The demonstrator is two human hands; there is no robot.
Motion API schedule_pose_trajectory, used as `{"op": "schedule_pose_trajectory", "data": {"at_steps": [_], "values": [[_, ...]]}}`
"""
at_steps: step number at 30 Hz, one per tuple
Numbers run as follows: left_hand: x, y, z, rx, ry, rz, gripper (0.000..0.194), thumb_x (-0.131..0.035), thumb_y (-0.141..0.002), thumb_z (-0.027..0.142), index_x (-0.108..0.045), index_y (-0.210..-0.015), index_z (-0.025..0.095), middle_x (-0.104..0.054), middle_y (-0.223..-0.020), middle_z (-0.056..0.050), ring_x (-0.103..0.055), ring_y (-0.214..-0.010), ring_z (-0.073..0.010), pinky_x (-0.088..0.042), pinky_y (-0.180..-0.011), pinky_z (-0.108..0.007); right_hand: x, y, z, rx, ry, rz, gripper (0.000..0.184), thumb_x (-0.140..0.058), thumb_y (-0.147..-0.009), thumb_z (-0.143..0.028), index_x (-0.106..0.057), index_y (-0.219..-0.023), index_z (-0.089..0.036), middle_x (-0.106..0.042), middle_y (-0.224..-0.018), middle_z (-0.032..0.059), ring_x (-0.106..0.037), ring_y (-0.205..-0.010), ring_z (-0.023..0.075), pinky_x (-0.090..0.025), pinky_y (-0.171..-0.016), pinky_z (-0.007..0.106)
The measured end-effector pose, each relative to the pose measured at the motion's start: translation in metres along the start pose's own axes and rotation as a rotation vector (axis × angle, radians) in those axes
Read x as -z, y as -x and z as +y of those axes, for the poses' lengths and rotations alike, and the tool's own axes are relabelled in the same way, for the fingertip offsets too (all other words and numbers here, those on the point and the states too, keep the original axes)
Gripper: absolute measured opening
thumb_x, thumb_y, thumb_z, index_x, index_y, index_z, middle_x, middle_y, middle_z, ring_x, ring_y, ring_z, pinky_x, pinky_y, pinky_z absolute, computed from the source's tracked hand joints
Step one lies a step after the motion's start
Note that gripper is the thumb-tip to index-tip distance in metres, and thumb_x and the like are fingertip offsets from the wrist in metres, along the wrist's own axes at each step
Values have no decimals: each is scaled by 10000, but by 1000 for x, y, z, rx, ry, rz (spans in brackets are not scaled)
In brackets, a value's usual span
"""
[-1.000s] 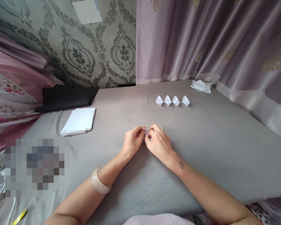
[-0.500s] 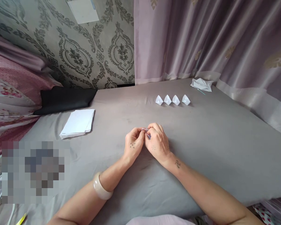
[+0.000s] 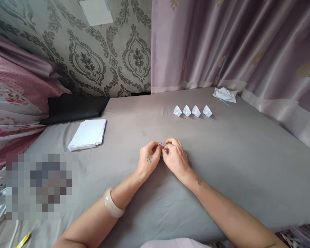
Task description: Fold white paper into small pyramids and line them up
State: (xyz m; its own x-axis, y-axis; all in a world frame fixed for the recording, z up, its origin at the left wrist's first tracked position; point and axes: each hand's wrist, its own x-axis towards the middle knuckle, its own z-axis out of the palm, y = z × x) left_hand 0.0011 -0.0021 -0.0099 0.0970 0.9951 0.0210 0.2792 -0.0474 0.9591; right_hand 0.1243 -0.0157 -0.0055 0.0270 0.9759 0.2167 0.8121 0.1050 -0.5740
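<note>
My left hand (image 3: 150, 157) and my right hand (image 3: 176, 157) meet over the middle of the grey-covered table. Between their fingertips they pinch a small folded paper (image 3: 160, 145), mostly hidden behind the fingers. The left thumb and forefinger close on its near end. On the other side the right thumb and forefinger grip it, while the outer right fingers are lifted off. Beyond the hands stands a row of several small white folded paper boats (image 3: 187, 111). To the left lies a stack of white paper sheets (image 3: 89, 133).
A loose pile of white paper (image 3: 225, 94) lies at the back right, with a thin greenish stick (image 3: 224, 102) beside it. Black folded material (image 3: 77, 108) rests at the back left. Near the front left are a yellow strip (image 3: 23, 239), white cables and a blurred patch.
The right fingers have lifted and spread slightly apart above the folded paper. Both hands keep their pinch on it. The whole view has shifted a little.
</note>
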Motion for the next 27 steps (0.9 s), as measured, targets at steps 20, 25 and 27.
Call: {"op": "schedule_pose_trajectory", "data": {"at_steps": [20,25,27], "values": [[16,-13,-1,-103,-306,-56,80,-555,-856,275,-574,-855,198,-642,-735,5,-570,-643,-124,-449,-615,-237,24,-16,30,-55,-439,-409,301,-465,-913,-378,-706,-945,-200,-628,-1171,74,-630,-974,179,-483,-877,324],[30,1,-1,-383,-512,-91,159,-499,-855,148,-625,-939,196,-641,-1013,-64,-581,-911,-182,-495,-759,-290,34,-6,42,161,-371,-361,261,-469,-863,-148,-670,-1019,-205,-595,-1200,57,-633,-860,140,-509,-800,301],[32,6,-6,-516,-600,-136,210,-517,-836,114,-631,-993,197,-630,-1076,-74,-545,-970,-203,-495,-831,-329,33,-3,45,317,-288,-313,298,-481,-826,-80,-657,-1032,-204,-598,-1173,56,-607,-948,163,-500,-837,310]]}}
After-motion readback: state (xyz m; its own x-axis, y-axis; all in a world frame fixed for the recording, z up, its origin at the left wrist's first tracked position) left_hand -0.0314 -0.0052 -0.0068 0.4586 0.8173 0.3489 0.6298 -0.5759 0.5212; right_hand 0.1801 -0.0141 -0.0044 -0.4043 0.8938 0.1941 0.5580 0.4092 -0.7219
